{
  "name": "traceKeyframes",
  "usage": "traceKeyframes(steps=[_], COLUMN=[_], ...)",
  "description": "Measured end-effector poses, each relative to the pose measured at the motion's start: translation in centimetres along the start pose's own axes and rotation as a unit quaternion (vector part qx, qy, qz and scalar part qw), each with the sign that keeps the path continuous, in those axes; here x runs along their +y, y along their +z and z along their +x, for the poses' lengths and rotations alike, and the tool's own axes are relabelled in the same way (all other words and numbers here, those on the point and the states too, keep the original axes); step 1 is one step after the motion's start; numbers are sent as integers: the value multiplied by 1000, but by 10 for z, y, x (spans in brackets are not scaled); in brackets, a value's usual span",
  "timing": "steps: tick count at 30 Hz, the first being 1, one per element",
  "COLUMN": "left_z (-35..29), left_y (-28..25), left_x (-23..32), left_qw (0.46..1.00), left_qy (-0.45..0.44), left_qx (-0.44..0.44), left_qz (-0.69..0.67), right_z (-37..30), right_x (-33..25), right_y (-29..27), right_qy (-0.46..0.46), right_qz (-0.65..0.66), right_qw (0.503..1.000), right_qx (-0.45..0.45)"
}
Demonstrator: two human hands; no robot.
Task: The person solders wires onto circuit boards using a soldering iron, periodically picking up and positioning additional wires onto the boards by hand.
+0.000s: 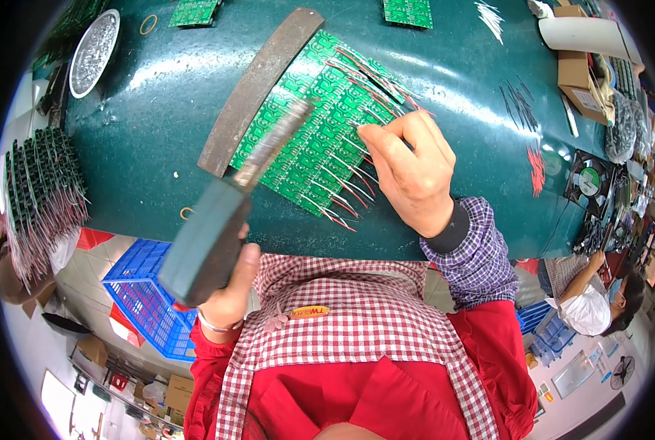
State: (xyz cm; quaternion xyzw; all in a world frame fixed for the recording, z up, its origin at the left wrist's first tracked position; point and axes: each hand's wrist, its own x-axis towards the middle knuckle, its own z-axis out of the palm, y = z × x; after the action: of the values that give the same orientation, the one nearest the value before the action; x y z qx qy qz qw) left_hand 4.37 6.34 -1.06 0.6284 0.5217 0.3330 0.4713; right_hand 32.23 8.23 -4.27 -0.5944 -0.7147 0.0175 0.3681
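A green circuit board panel (287, 158) lies tilted on the table below my hands. Red and white wires (346, 194) stick out along its right side. My left hand (232, 290) is wrapped round the dark handle of a soldering gun (208, 238). The gun's metal barrel, smeared by motion, points up and right over the panel. On the panel's right edge my right hand (415, 169) is closed in a pinch on the end of a thin wire (362, 130), mostly hidden by the fingers. A brownish metal bar (258, 92) rests along the panel's left edge.
Wired boards (45, 187) are stacked at the left, near a round dish (95, 53). Black wires (516, 106), red wires (536, 170) and a small fan (590, 180) lie at the right. A blue crate (148, 293) stands below the table; another person (584, 308) is at far right.
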Motion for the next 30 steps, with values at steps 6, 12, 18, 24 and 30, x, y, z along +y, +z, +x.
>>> traceKeyframes(steps=[6,12,18,24,30], left_z=[43,116,116,63,7], left_y=[-13,-54,-54,-16,-5], left_x=[33,23,7,28,7], left_qw=[960,914,931,966,995], left_qy=[92,183,98,52,3], left_qx=[260,361,347,233,50], left_qz=[-42,22,-48,-103,-90], right_z=[2,-4,-2,0,-1], right_x=[-4,-4,-5,-4,-11], right_y=[-1,-7,-3,2,0], right_qy=[2,14,11,18,-6], right_qz=[17,9,14,3,11], right_qw=[1000,1000,1000,1000,1000], right_qx=[-7,-20,-11,4,28])
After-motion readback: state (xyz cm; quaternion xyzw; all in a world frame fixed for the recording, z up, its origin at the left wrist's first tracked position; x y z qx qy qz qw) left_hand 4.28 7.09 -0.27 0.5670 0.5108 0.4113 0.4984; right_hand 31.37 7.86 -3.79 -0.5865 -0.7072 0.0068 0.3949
